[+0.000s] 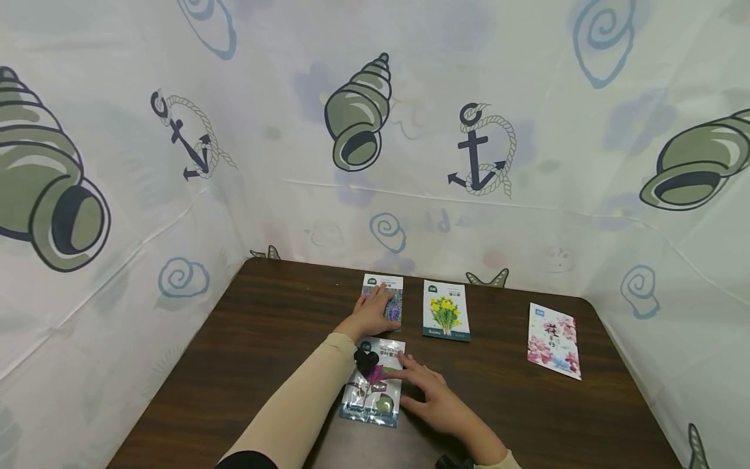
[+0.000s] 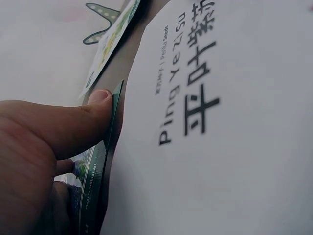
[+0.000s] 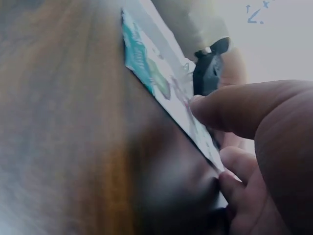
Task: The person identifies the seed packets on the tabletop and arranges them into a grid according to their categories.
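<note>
My left hand [image 1: 370,318] rests on a seed packet with purple flowers [image 1: 395,301] near the table's back edge, fingers spread over its front. In the left wrist view its thumb [image 2: 100,105] lies at the packet's green edge. Closer to me lies a silvery-white perilla seed packet [image 1: 366,412], partly hidden by the left wrist and its black camera [image 1: 366,361]. Beside this packet's right edge is my right hand [image 1: 436,400], fingers reaching to the edge. The right wrist view shows the thumb over the packet [image 3: 161,81] and fingertips at its edge.
A packet with yellow flowers [image 1: 446,311] lies right of the purple one. Farther right is a pink blossom packet [image 1: 553,342]. The dark wooden table [image 1: 263,319] meets patterned white curtains [image 1: 263,215] at the back and sides.
</note>
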`<state>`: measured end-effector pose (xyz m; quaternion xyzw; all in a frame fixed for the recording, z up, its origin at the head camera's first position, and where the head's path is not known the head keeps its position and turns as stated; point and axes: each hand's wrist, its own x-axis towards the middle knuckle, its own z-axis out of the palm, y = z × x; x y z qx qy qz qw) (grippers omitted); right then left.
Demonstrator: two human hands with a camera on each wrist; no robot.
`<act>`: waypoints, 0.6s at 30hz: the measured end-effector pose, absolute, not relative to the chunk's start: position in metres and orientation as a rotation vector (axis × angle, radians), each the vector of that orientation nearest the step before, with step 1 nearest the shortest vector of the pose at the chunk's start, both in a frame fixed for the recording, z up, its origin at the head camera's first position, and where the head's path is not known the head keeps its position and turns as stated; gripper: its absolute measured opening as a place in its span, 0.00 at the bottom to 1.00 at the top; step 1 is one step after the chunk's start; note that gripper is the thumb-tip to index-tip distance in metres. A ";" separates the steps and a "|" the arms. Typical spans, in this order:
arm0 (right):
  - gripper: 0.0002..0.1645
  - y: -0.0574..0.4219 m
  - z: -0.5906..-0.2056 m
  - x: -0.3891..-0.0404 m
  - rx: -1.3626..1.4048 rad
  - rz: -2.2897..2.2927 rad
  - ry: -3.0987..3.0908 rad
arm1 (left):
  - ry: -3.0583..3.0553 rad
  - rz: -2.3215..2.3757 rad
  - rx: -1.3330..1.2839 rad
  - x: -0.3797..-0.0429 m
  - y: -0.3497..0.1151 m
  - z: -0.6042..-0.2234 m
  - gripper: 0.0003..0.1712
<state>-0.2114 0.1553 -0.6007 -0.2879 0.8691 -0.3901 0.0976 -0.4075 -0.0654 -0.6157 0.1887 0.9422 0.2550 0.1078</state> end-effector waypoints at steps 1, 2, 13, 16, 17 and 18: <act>0.27 0.157 -0.601 -0.212 -0.837 -1.177 2.549 | 2.772 0.757 0.556 -0.407 -0.065 -0.615 0.55; 0.27 0.158 -0.600 -0.213 -0.821 -1.200 2.524 | 2.772 0.757 0.559 -0.406 -0.065 -0.614 0.55; 0.26 0.169 -0.574 -0.215 -0.733 -1.234 2.474 | 2.755 0.775 0.550 -0.400 -0.064 -0.607 0.55; 0.26 0.174 -0.562 -0.217 -0.771 -1.231 2.502 | 2.752 0.785 0.548 -0.400 -0.065 -0.606 0.55; 0.26 0.176 -0.558 -0.218 -0.782 -1.233 2.513 | 2.749 0.792 0.549 -0.400 -0.065 -0.606 0.55; 0.26 0.179 -0.554 -0.218 -0.783 -1.236 2.526 | 2.748 0.797 0.550 -0.400 -0.065 -0.607 0.55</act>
